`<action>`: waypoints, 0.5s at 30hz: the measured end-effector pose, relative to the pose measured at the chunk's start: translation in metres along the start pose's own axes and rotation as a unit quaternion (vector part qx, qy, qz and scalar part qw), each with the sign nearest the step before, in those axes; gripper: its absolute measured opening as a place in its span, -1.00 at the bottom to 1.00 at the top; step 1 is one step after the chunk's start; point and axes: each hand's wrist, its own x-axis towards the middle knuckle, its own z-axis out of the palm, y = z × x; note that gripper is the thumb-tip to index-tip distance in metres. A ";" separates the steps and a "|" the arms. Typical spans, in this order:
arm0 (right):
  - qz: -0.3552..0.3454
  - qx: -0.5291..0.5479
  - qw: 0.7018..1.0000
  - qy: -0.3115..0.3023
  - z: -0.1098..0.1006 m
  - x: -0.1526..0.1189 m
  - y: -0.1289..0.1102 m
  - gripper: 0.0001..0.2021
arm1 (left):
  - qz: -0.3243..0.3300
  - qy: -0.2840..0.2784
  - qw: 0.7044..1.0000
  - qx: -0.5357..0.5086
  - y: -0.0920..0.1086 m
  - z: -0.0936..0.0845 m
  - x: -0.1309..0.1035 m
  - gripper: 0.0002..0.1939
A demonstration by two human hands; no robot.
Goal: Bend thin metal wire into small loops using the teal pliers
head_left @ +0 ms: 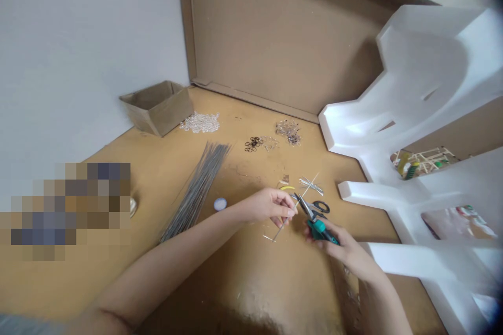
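My left hand (277,205) pinches a thin metal wire (279,231) that runs diagonally up to the right, with a short crosspiece at its lower end. Closed around the teal and black handles of a pair of pliers (319,226) is my right hand (336,241). The plier jaws point up and left, right beside the wire; whether they touch it I cannot tell. Behind the pliers lie black-handled scissors (321,207) and a few short wire pieces (312,186). A yellow-handled tool (287,187) is partly hidden behind my left hand.
A bundle of long grey wires (196,191) lies left of centre, near a small round blue-rimmed lid (220,203). Farther back are a cardboard box (159,110), clear beads (200,122), black rings (253,143) and tangled metal pieces (288,131). White moulded foam (393,167) stands at right.
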 end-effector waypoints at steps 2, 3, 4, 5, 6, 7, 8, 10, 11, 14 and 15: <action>-0.007 0.016 1.000 -0.021 0.000 0.003 -0.002 -0.75 | -0.005 -0.007 1.000 0.004 0.000 0.002 -0.001 -0.68; -0.010 0.025 0.999 -0.031 -0.001 0.004 -0.003 -0.75 | -0.007 -0.007 1.000 0.005 0.000 0.002 -0.001 -0.68; -0.012 0.035 0.998 -0.041 -0.001 0.006 -0.004 -0.76 | -0.010 -0.007 1.000 0.005 0.001 0.003 -0.001 -0.68; -0.012 0.046 0.998 -0.051 -0.001 0.007 -0.005 -0.77 | -0.013 -0.006 1.000 0.006 0.001 0.003 -0.002 -0.67; -0.010 0.059 0.996 -0.061 -0.001 0.008 -0.005 -0.77 | -0.017 -0.005 1.000 0.007 0.002 0.004 -0.002 -0.68; -0.005 0.072 0.995 -0.069 -0.001 0.008 -0.006 -0.77 | -0.022 -0.003 1.000 0.008 0.002 0.004 -0.002 -0.68; 0.000 0.085 0.993 -0.077 -0.002 0.008 -0.006 -0.77 | -0.025 -0.003 1.000 0.009 0.003 0.004 -0.003 -0.68; 0.010 0.103 0.991 -0.086 -0.002 0.009 -0.006 -0.76 | -0.030 -0.003 0.999 0.012 0.003 0.005 -0.003 -0.70; 0.012 0.110 0.990 -0.089 -0.002 0.009 -0.006 -0.75 | -0.031 -0.004 0.999 0.014 0.003 0.005 -0.004 -0.71; 0.009 0.124 0.988 -0.095 -0.001 0.008 -0.006 -0.75 | -0.034 -0.007 0.999 0.018 0.003 0.006 -0.004 -0.73; 0.007 0.126 0.987 -0.096 -0.001 0.008 -0.006 -0.76 | -0.034 -0.008 0.999 0.019 0.003 0.007 -0.004 -0.73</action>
